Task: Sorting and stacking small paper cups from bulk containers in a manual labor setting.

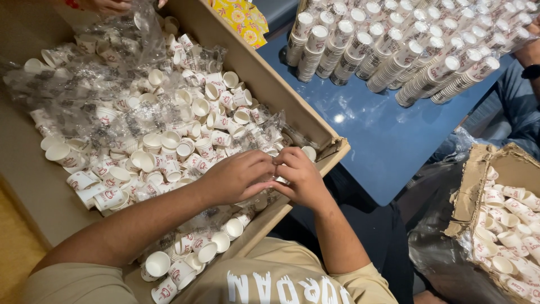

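A big cardboard box (270, 84) lies in front of me, filled with several small white paper cups (169, 141) and crumpled clear plastic wrap (84, 84). My left hand (236, 177) and my right hand (304, 177) meet over the box's near right corner, fingertips pressed together. Both are closed on a small white paper cup that barely shows between the fingers. More loose cups (191, 253) lie just below my left forearm.
Long nested stacks of cups (394, 50) lie on a blue table (382, 141) at the upper right. A second torn box of cups (506, 225) stands at the right. Another person's hand (112, 5) reaches in at the top left; a sleeve and wrist (523, 84) show at the right.
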